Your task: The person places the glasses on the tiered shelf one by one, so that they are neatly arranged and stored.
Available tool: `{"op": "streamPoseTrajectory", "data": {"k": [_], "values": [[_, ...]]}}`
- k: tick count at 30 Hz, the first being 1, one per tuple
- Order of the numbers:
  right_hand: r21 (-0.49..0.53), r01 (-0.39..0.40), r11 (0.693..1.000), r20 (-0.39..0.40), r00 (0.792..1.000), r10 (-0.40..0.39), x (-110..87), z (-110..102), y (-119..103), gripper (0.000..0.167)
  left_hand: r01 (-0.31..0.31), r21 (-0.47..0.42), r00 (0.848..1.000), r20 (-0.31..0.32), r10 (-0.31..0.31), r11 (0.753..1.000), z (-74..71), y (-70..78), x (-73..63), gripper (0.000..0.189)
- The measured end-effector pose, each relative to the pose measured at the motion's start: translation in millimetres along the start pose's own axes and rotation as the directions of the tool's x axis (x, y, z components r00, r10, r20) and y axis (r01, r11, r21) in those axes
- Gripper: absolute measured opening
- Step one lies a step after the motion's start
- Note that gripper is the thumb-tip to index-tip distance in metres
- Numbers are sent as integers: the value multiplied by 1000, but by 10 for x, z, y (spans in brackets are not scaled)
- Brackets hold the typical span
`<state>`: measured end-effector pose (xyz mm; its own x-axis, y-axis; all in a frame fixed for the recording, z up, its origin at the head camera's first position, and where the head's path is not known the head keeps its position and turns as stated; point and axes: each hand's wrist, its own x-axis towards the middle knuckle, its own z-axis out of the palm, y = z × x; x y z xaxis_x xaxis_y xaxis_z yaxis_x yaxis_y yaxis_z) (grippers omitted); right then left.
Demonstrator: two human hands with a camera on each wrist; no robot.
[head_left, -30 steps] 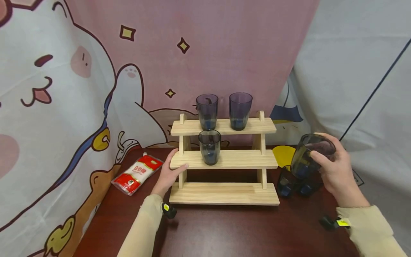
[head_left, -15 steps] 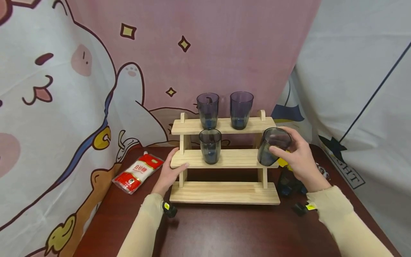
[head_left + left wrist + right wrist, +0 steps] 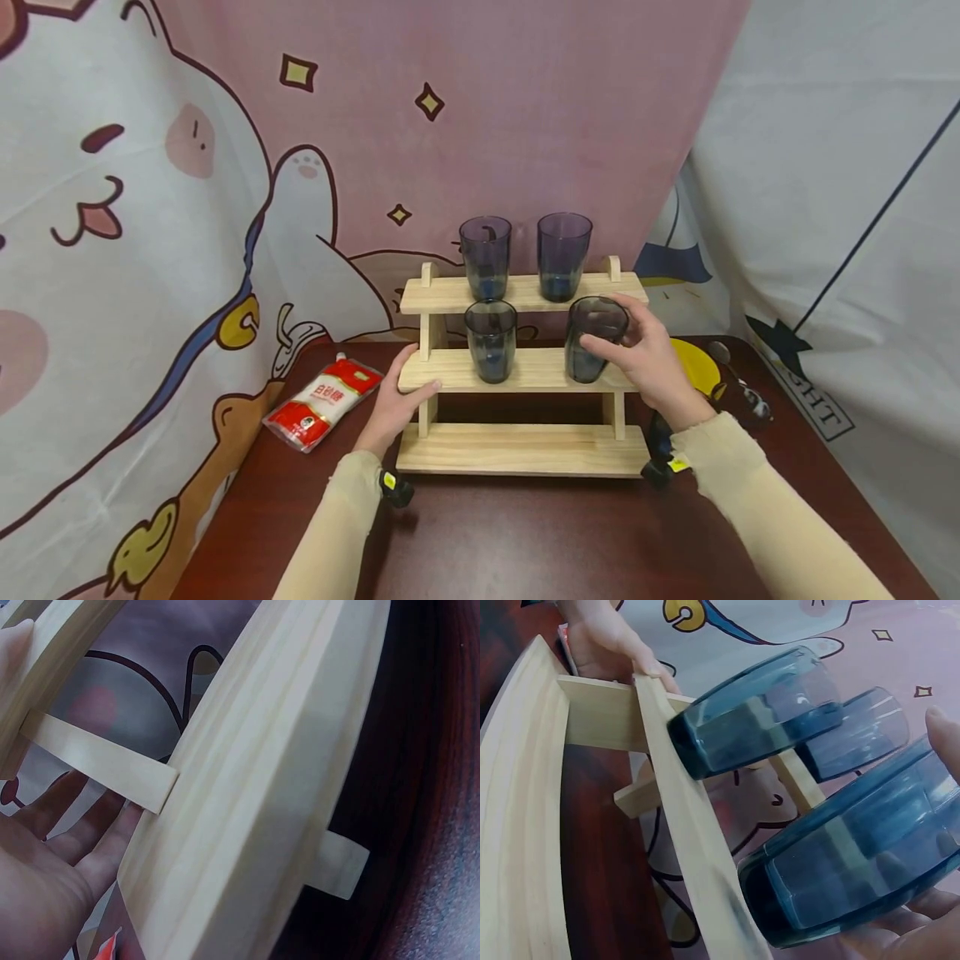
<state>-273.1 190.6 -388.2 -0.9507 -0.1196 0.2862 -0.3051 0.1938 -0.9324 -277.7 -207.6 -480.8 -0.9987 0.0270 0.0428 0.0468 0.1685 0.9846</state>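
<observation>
A three-tier wooden shelf rack (image 3: 525,450) stands on the table. My left hand (image 3: 390,408) grips the left end of its middle tier, thumb over the board and the other fingers round behind it. My right hand (image 3: 648,362) holds a dark tinted glass (image 3: 585,321) upright by its sides, its base right at the middle tier's right part. Left of it on that tier stands a matching glass (image 3: 491,342). Two more, a left glass (image 3: 486,262) and a right glass (image 3: 564,258), stand on the top tier. The bottom tier is bare.
A red and white packet (image 3: 324,404) lies left of the rack on the dark red table (image 3: 517,533). To the right are a yellow round object (image 3: 697,367) and a spoon (image 3: 720,352). A printed cloth (image 3: 600,108) hangs close behind.
My right hand has carried the glass left from beyond the rack to the middle tier, and the glass has gone from tilted to upright. My left hand has stayed on the rack.
</observation>
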Motion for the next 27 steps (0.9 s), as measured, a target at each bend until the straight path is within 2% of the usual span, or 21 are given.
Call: {"op": "streamPoseTrajectory", "data": {"k": [11,27], "values": [[39,-49,998,12,999,48,67,126,52,76,-3,-7,1000,-7,3,1000,5,-17,13,83],[46,-57,997,45,997,55,182,246,55,75,3,12,1000,-15,-3,1000,3,-11,21,85]]}}
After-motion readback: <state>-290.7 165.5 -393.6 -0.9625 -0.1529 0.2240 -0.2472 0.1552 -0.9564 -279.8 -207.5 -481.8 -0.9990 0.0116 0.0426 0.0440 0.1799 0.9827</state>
